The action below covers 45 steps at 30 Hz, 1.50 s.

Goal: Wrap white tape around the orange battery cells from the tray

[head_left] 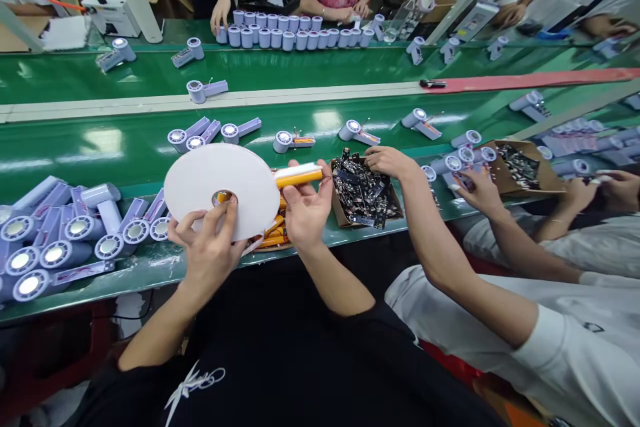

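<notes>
Left hand [210, 240] holding white disc [220, 170], right hand [306, 217] pinching orange cylinder [299, 178]

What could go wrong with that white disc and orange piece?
The white disc might slip: the left hand holds it near the middle. The orange piece could get knocked: the right hand holding it is close to a co-worker's hand at the circuit boards.

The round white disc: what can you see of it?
The white disc is flat and matte, like paper or card, with a round central hole. The left hand holds it up over the green bench, face toward the camera, fingers at the hole. A pale strip shows by its lower right edge; an orange cylinder is close beside it.
</notes>
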Each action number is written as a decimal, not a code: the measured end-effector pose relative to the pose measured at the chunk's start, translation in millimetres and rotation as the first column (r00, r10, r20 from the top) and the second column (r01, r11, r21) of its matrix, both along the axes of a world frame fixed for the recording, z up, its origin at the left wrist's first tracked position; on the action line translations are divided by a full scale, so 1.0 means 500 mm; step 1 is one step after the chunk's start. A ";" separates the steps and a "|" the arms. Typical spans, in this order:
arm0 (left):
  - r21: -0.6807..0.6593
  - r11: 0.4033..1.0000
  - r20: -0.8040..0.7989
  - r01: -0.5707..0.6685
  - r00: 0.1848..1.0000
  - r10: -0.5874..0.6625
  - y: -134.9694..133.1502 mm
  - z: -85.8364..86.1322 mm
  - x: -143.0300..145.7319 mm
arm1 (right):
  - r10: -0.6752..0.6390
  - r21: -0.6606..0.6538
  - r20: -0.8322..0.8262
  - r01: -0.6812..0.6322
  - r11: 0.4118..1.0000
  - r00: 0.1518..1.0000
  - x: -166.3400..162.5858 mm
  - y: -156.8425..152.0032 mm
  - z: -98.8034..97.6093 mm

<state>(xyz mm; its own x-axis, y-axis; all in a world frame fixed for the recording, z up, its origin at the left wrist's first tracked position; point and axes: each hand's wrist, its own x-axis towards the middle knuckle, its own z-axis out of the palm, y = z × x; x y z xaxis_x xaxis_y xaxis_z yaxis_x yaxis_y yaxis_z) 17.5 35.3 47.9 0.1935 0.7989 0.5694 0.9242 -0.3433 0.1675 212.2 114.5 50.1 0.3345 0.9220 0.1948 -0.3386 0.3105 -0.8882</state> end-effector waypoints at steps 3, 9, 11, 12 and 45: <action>-0.032 0.998 0.044 0.048 0.998 -0.046 -0.033 -0.009 0.007 | 0.077 -0.009 -0.036 -0.077 0.997 0.996 0.048 0.016 -0.005; -0.288 0.923 0.010 0.256 0.964 -0.265 0.015 0.015 -0.069 | -0.161 0.051 -0.105 0.167 0.985 0.981 0.223 0.069 0.022; -0.487 0.780 0.040 0.393 0.902 -0.429 0.113 0.031 -0.088 | -0.127 -0.004 -0.098 0.127 0.992 0.987 0.236 0.062 0.017; -0.555 0.707 0.080 0.439 0.874 -0.480 0.176 0.037 -0.089 | -0.097 -0.025 -0.098 0.095 0.995 0.990 0.234 0.056 0.012; -0.668 0.663 0.018 0.339 0.898 -0.440 0.801 -0.160 0.055 | 0.401 -0.388 0.916 -0.239 0.890 0.004 0.120 0.479 -0.095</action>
